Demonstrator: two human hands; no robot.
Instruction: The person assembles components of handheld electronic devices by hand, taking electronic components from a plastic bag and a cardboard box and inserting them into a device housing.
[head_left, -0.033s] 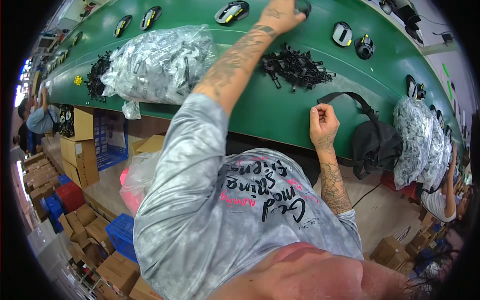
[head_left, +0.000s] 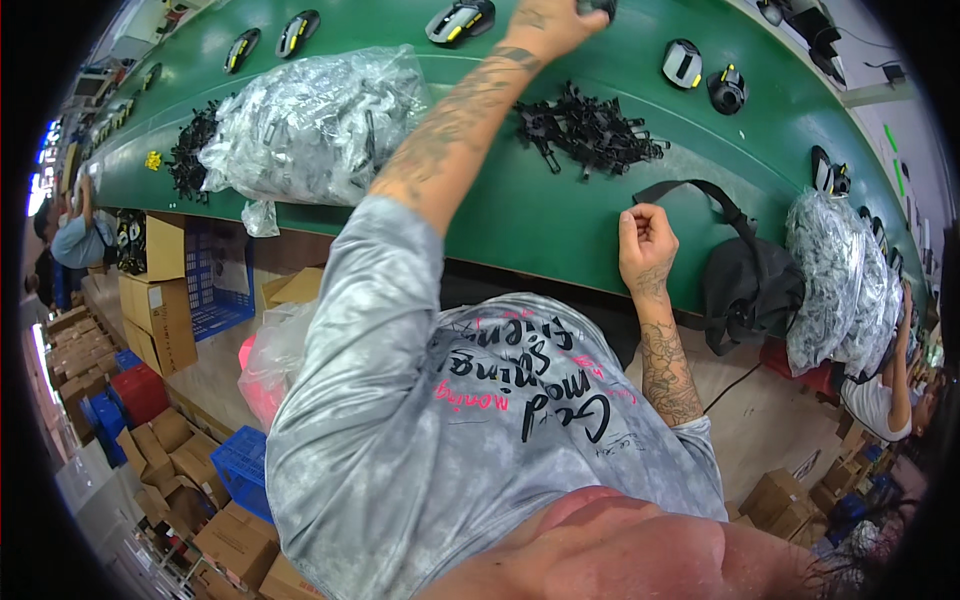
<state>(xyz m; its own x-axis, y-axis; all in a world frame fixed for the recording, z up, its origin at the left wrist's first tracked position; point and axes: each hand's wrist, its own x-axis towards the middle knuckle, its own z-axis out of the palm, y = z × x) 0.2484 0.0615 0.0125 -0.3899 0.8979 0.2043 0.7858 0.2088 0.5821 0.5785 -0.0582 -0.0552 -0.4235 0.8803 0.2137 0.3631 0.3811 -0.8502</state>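
My left hand (head_left: 550, 25) reaches across the green table to its far part, at the picture's top edge. Its fingers are closed on a dark rounded thing (head_left: 598, 9), partly cut off and looking like a computer mouse. Below that forearm lies a pile of small black plastic parts (head_left: 590, 135). My right hand (head_left: 648, 245) rests at the near table edge with curled fingers, the thumb against them; whether something small is inside is hidden. The strap (head_left: 690, 185) of a black bag (head_left: 750, 290) runs just behind it. A grey-and-black mouse (head_left: 460, 22) lies left of my left hand.
Two mouse pieces (head_left: 683, 65) lie at the far right. A clear bag of parts (head_left: 310, 125) fills the table's left, beside black parts (head_left: 188, 150) and yellow bits (head_left: 153, 160). Another clear bag (head_left: 840, 280) sits at right. Cartons (head_left: 235, 540) and a blue crate (head_left: 243, 470) stand below. Co-workers are at both sides.
My left hand and the dark thing in it have shifted slightly left and toward the top edge. The whole view has moved a little; my right hand keeps its place.
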